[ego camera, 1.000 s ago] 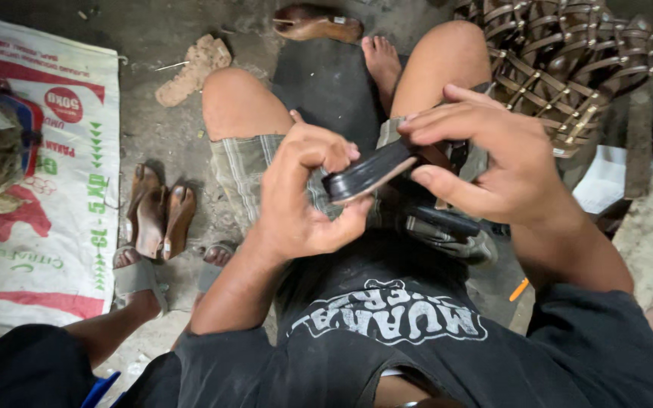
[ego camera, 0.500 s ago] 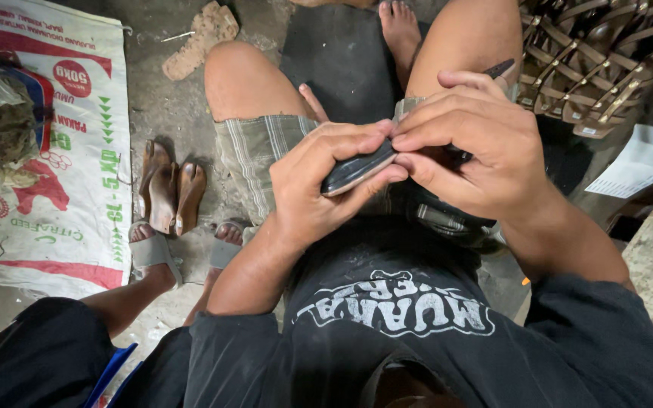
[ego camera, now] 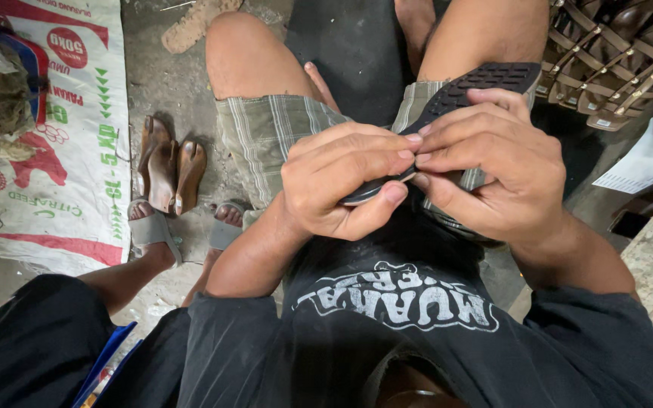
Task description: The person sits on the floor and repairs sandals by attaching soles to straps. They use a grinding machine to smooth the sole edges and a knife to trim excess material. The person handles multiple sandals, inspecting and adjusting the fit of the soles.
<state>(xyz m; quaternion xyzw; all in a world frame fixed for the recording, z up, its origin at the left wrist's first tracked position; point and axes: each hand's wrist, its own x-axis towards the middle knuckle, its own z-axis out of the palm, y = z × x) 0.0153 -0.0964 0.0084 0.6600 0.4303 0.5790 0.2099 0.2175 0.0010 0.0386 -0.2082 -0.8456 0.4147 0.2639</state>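
I count one black shoe sole point(ego camera: 485, 79), tread side up, held over my lap between the knees; its far end pokes out past the fingers toward the upper right, the near end is buried under both hands. Two hands on it: my left hand point(ego camera: 345, 181) is curled shut around the near end, thumb underneath and four fingers folded over the top edge; my right hand point(ego camera: 493, 170) is closed on the same piece from the other side, fingertips meeting the left ones at the rim, thumb pressed up from below. Whether anything else is pinched between the fingertips I cannot tell.

Moving outward: one pair of plaid shorts point(ego camera: 273, 136) beneath the sole, one dark mat point(ego camera: 357, 53) on the floor between the legs. To the left, three brown wooden soles point(ego camera: 166, 166) leaning together on the concrete, and two sandalled feet point(ego camera: 183, 227) of another person just below them. One printed white sack point(ego camera: 47, 136) lies flat at far left. One heap of brown strap uppers point(ego camera: 614, 60) at upper right, one white sheet of paper point(ego camera: 644, 159) beside it.

Against half a second ago, the sole sits flatter and shows more of its tread, and the hands have drawn closer together, fingertips now touching
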